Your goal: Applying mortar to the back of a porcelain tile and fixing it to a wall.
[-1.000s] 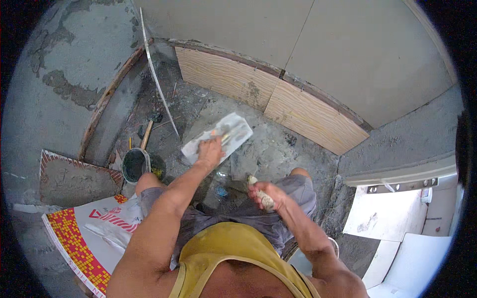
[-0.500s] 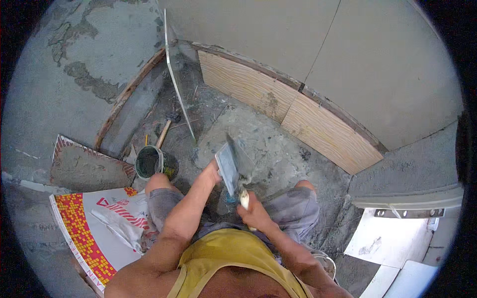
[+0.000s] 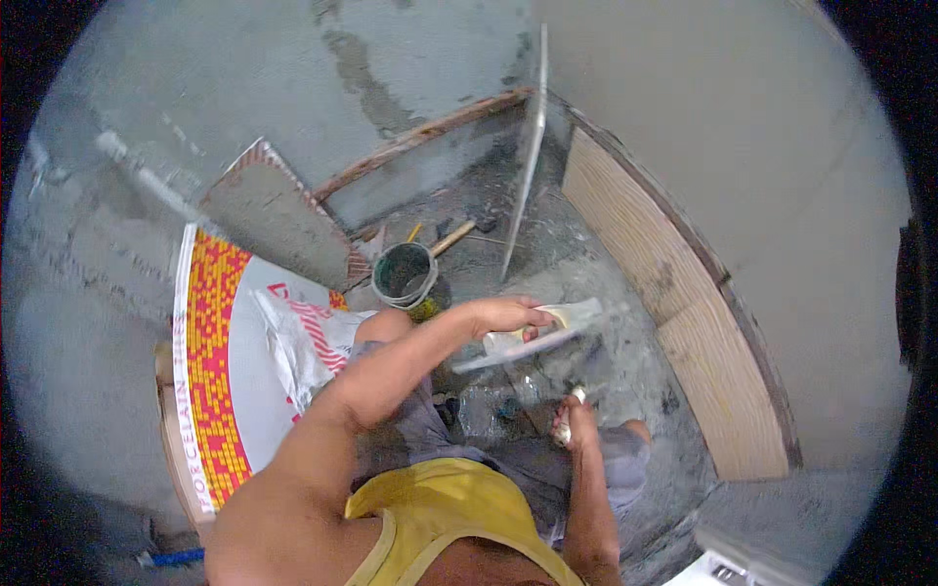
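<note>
My left hand (image 3: 513,317) is closed round the handle of a pale rectangular float (image 3: 576,314), which is tilted over the middle of the grey floor between my knees. Lower and to the right, my right hand (image 3: 576,425) grips the light handle (image 3: 577,395) of a trowel; its blade is blurred against the dark floor. Clear plastic (image 3: 481,412) lies on the ground between my legs. A bucket (image 3: 420,291) with dark contents stands just beyond my left knee.
A wooden-handled mallet (image 3: 453,236) lies behind the bucket. A long white straightedge (image 3: 528,176) leans in the corner. Wood-grain tiles (image 3: 703,361) line the right wall's base. A mortar-smeared board (image 3: 278,210) and printed white cardboard (image 3: 249,391) are at left, near a blue object (image 3: 179,558).
My view has swung leftward. The float has turned from steeply angled to lying more crosswise and has moved away from the trowel, which my right hand still holds.
</note>
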`<move>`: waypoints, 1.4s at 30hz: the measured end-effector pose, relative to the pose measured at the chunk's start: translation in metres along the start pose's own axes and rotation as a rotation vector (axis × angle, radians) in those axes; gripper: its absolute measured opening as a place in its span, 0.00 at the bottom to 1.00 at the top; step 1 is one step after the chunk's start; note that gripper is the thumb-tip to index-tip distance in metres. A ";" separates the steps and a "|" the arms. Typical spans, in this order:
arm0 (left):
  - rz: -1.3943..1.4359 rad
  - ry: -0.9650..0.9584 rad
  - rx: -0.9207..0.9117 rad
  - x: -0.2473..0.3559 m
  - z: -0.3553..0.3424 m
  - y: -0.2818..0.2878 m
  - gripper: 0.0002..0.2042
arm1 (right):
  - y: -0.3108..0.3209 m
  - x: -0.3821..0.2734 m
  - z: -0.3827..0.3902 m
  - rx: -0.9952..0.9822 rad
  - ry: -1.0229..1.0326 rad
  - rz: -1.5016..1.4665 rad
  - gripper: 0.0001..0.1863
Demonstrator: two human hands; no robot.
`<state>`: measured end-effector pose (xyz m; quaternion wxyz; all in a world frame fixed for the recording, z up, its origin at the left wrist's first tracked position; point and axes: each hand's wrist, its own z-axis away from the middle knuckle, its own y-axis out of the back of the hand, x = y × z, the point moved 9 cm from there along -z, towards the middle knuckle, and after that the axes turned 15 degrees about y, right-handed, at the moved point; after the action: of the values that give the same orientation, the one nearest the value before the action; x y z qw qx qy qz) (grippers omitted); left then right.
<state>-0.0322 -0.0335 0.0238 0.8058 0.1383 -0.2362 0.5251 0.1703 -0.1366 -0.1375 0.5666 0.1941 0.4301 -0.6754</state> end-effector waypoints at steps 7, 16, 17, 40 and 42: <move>-0.747 -0.281 0.223 0.066 0.234 0.061 0.30 | 0.013 -0.015 -0.033 0.208 0.092 -0.065 0.10; -1.026 0.188 1.153 -0.023 0.299 0.312 0.23 | 0.074 -0.053 -0.056 0.160 0.029 0.298 0.12; -1.081 0.308 1.163 -0.043 0.289 0.335 0.22 | 0.076 -0.054 -0.050 0.161 0.033 0.275 0.12; -1.085 0.695 0.949 -0.283 0.069 0.470 0.22 | 0.299 0.021 -0.145 -0.341 0.391 2.359 0.10; -1.156 0.810 0.959 -0.265 0.088 0.457 0.22 | 0.221 0.076 -0.134 -0.593 0.497 2.347 0.13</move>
<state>-0.5593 -0.0943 -0.0526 0.8238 0.3650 0.4257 0.0835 0.3250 -0.0725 -0.3485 0.7543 0.4495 0.2280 0.4206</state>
